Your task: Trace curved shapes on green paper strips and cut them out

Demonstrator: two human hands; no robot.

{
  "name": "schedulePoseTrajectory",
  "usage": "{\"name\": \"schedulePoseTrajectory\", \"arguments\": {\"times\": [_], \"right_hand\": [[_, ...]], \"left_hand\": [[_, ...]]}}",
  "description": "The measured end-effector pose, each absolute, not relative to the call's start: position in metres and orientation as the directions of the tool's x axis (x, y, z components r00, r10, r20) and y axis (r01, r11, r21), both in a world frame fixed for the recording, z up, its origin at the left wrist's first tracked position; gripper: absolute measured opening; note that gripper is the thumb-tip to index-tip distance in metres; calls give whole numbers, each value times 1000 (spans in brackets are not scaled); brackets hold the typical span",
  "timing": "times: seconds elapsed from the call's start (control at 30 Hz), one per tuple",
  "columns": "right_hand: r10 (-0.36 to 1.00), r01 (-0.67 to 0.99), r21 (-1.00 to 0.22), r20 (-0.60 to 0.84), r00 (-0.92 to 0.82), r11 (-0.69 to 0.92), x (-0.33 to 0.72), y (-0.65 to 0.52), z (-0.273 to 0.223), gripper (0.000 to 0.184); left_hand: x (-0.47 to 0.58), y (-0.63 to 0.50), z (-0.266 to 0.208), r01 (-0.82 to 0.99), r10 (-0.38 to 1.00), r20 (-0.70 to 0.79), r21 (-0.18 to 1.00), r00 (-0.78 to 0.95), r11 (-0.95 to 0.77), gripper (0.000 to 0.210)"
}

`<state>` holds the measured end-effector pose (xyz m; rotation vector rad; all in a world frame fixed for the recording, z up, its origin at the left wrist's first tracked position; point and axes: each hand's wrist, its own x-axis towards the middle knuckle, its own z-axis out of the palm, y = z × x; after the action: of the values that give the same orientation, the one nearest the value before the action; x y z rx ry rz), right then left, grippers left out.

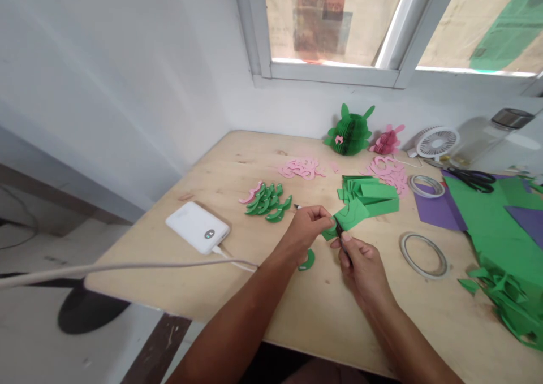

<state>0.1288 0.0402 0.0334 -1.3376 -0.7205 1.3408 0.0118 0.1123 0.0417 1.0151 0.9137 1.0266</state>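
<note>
My left hand (311,228) is closed on the left end of a piece of green paper (352,213), which has curved lines drawn on it. In my right hand (360,259) is a pair of black scissors (339,229), with the blades at the paper's lower edge. The fingers hide most of the scissor handles. A curved green cutout (307,260) lies on the table beneath my left wrist. Left of my hands is a heap of green cutouts (265,199), with a wavy pink strip (251,193) at its edge.
Folded green strips (369,194) lie just beyond the paper. Pink cutouts (300,168), tape rolls (424,255), a white power bank (197,227) with a cable, and green scraps (504,293) surround the hands. Paper figures (351,132) and a small fan (436,142) stand by the wall.
</note>
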Motion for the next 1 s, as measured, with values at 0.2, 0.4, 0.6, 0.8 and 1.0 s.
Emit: {"name": "schedulePoseTrajectory", "arguments": {"times": [0.2,0.4,0.6,0.8,1.0], "right_hand": [[926,-257,-930,-319,202,-264,128,40,35,47],[926,-259,-932,-311,215,-253,128,41,34,49],[919,-271,-925,-327,220,-265,129,42,33,49],[920,-261,-928,-325,220,-266,129,41,33,48],[921,-263,-926,-329,208,-271,129,41,33,49]], "left_hand": [[11,113,43,-240,956,-117,953,271,185,18],[10,105,52,-230,947,-153,948,283,222,16],[12,106,50,-242,955,-131,950,267,198,19],[12,104,53,-236,956,-148,949,251,209,18],[11,105,54,-231,958,-138,953,250,198,16]]}}
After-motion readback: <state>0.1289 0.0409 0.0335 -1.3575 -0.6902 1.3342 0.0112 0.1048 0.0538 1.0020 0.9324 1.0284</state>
